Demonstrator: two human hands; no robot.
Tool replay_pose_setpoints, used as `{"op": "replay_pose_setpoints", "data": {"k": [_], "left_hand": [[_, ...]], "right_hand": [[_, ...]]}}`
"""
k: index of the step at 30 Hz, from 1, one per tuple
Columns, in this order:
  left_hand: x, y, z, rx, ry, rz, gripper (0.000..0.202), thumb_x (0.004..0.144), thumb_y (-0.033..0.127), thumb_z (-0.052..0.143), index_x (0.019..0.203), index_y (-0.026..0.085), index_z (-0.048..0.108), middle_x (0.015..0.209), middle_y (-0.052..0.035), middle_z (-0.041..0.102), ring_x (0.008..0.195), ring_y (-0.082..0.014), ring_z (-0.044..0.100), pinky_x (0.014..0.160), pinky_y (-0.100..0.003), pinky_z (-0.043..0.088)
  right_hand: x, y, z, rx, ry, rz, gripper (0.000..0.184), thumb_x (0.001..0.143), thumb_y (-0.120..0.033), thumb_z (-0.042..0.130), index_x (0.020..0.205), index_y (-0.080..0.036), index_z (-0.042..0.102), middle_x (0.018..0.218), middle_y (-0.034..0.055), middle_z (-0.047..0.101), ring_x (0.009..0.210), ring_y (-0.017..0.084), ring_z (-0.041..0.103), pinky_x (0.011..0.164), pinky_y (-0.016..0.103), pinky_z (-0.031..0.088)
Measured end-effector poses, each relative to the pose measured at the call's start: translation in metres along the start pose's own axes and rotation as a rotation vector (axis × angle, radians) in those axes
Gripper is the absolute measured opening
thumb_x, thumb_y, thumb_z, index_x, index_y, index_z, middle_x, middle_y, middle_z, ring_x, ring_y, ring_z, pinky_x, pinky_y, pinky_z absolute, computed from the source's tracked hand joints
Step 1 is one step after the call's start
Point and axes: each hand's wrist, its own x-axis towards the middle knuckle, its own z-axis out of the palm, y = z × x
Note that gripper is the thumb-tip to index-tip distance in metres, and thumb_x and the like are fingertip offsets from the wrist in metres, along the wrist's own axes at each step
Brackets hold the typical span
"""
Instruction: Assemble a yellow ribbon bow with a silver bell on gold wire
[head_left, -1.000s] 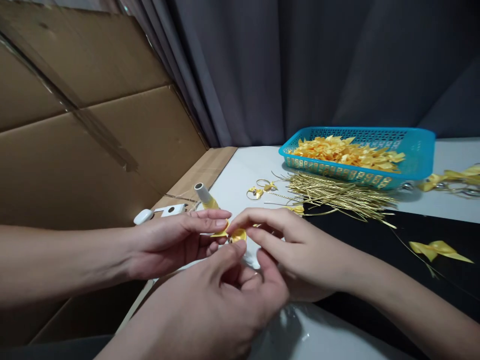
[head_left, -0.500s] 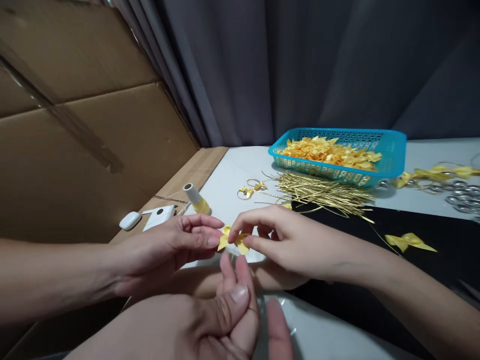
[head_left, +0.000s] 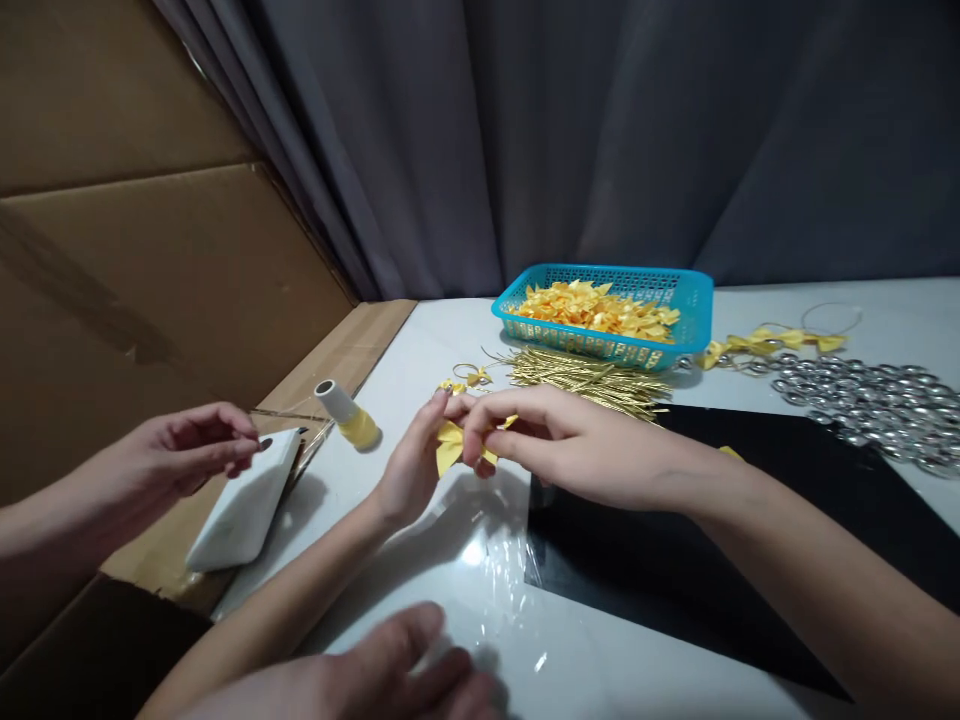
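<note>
A yellow ribbon bow (head_left: 450,447) is between my two hands above the table. My right hand (head_left: 551,430) pinches its right side with thumb and index finger. My left hand (head_left: 412,465) is closed at the bow's left side, thumb raised; its fingers are partly hidden behind the bow. Another person's hand (head_left: 199,450) hovers at the left with fingertips together, over a white flat object (head_left: 247,510). At the bottom, a second hand of that person (head_left: 390,665) is blurred, near my left forearm.
A blue basket (head_left: 701,320) of yellow ribbon pieces stands at the back. Before it lie gold twist ties (head_left: 592,380). Small bows (head_left: 476,376), a white-and-yellow bottle (head_left: 349,415), silver oval pieces (head_left: 877,400) and a black sheet (head_left: 675,560) lie around. A cardboard wall (head_left: 150,270) borders the left.
The other person's left hand has let go of the bow and moved left; their lower hand has drawn down. My left hand has come to the bow. The view has shifted right.
</note>
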Motion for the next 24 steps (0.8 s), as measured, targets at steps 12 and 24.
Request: {"op": "replay_pose_setpoints", "data": {"k": [12,24], "left_hand": [[0.033,-0.041,0.02,0.048,0.173,0.444,0.01,0.077,0.027,0.067,0.071,0.018,0.067,0.062,0.0035,0.059,0.057,-0.006,0.051,0.057,-0.015,0.042],[0.042,-0.045,0.012,0.335,0.366,0.67,0.012,0.079,0.027,0.064,0.076,0.015,0.065,0.069,0.0005,0.062,0.056,-0.008,0.054,0.054,-0.019,0.046]], "right_hand": [[-0.004,0.028,0.012,0.324,0.297,0.207,0.028,0.083,-0.021,0.054,0.106,-0.021,0.039,0.104,0.0009,0.048,0.054,0.003,0.042,0.046,0.017,0.037],[-0.014,0.017,0.007,0.037,0.208,0.344,0.024,0.09,-0.03,0.045,0.077,-0.015,0.059,0.05,-0.0063,0.027,0.043,0.004,0.025,0.04,0.019,0.018]]}}
